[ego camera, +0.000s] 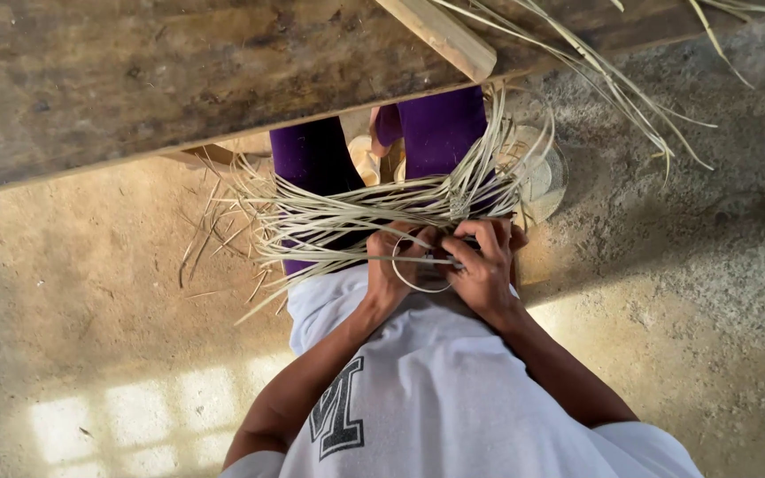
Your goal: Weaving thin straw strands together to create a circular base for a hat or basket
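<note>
Shirt point(453, 398), white with a dark letter on it, fills the near edge of the view, and two bare forearms run up from it to the work. The left hand point(389, 265) and the right hand point(487, 265) meet close together over the lap, almost touching. Each grip is curled tight, fingers pinched onto thin pale strips point(347, 217) of split cane or reed. A thin loop point(420, 265) of the same stuff curves between the two hands, and a single strip crosses it level (which fingers pin the loop itself I cannot tell). The strips fan out from the hands toward the left and upward in a loose, half-woven bundle, lying across the purple trousers point(316, 159). Just beyond the right hand, a round woven piece point(537, 173) sits on the floor, partly behind the bundle. The floor point(90, 292) is rough concrete with a patch of sunlight. Farthest off, a worn wooden counter point(135, 80) spans the top, with a wooden stick point(440, 35) and more loose strips point(613, 80) lying over its edge.
</note>
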